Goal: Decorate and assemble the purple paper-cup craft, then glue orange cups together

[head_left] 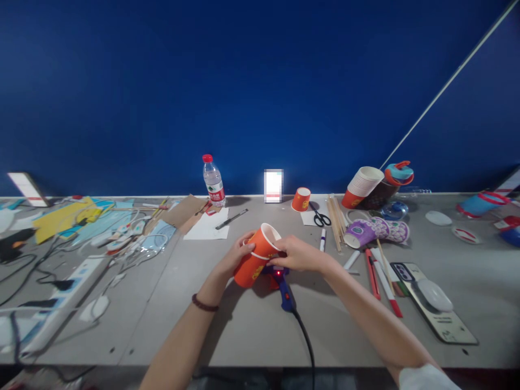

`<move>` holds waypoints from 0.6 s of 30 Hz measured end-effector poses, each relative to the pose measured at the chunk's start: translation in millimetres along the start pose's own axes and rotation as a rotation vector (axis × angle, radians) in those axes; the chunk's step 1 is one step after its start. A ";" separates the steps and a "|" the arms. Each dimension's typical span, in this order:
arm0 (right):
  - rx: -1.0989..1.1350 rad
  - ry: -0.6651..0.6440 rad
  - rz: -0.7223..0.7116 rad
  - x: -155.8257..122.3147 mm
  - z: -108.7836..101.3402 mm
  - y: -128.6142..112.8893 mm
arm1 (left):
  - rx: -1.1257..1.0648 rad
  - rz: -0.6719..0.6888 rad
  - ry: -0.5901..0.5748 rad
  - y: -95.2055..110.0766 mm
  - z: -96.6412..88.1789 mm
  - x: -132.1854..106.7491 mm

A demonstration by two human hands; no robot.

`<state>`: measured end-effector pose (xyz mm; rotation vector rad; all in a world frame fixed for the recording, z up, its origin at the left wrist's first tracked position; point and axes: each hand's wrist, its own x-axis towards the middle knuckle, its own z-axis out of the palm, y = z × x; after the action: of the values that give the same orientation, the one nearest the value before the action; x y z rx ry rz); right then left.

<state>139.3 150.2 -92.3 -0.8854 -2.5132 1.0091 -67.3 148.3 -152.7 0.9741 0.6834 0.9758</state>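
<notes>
Over the middle of the table, two orange paper cups (252, 259) are held in line as one tilted piece, the white rim of the upper one facing up and right. Whether they are nested or joined end to end, I cannot tell. My left hand (239, 252) is closed around their left side, thumb near the seam between them. At the upper cup's rim, the fingers of my right hand (294, 253) pinch its right edge; the fingertips are partly hidden. Just below lies a blue glue gun (285, 292) with a lit red light, partly covered by the cups and my right hand.
Behind stand a water bottle (214, 184), a glowing screen (273, 187) and a single orange cup (301, 200). Scissors (320, 216), wooden sticks (336, 222), stacked cups (361, 187), purple cups (359, 233) and a phone (439, 309) lie right. A power strip (65, 303) and cables crowd the left.
</notes>
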 end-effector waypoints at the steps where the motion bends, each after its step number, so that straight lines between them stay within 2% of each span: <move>1: -0.004 0.004 -0.002 0.2 0.3 0.1 | -0.001 0.001 -0.001 0.1 0.1 0.0; 18: -0.068 0.043 -0.011 0.2 2.4 -1.3 | -0.005 -0.004 0.004 -3.1 -3.1 0.6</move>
<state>137.4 148.3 -93.1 -0.9013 -2.5272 0.8958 -68.5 149.3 -156.9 0.9663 0.6858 0.9758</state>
